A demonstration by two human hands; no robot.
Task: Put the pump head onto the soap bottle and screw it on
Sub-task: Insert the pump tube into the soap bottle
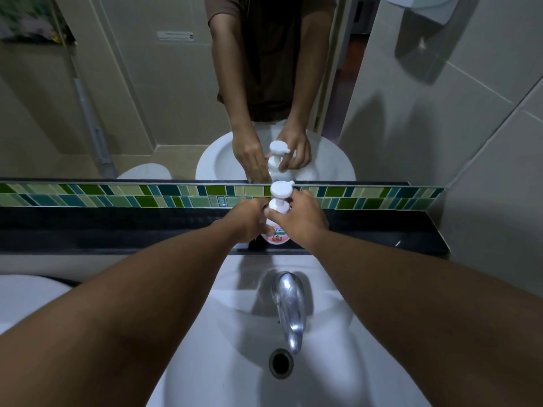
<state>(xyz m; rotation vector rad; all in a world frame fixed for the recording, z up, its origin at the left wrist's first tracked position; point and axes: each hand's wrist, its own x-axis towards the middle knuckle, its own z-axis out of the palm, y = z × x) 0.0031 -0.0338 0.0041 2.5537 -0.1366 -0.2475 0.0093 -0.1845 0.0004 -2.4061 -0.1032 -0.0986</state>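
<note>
Left hand (249, 220) grips soap bottle (276, 237); right hand (296, 215) pinches pump head (280, 198), apparently seated.

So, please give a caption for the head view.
Both hands hold a pump head on a soap bottle.

Dim, bluish light, soft shadows on the right wall (484, 127), fisheye-bent edges, slight overall blur.
</note>
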